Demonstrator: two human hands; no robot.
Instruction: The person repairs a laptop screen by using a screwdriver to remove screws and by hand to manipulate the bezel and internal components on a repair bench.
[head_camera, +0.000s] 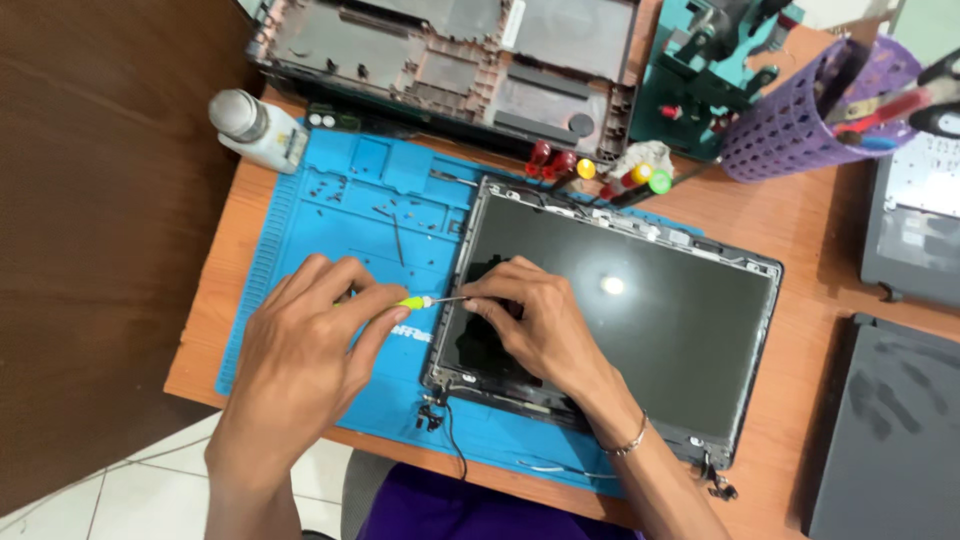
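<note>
Mid-frame on the blue mat (300, 215) lies the screen (620, 320), thin and likely fragile, best held by its edges. The left hand (300, 350) grips a small screwdriver (425, 301); the right hand (530, 320) pinches its tip at the screen's left edge.

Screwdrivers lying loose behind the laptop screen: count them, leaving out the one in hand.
5 handles show: two red ones, a yellow one, a red-and-yellow one and a green one, clustered past the screen's far edge. More may be hidden.
</note>
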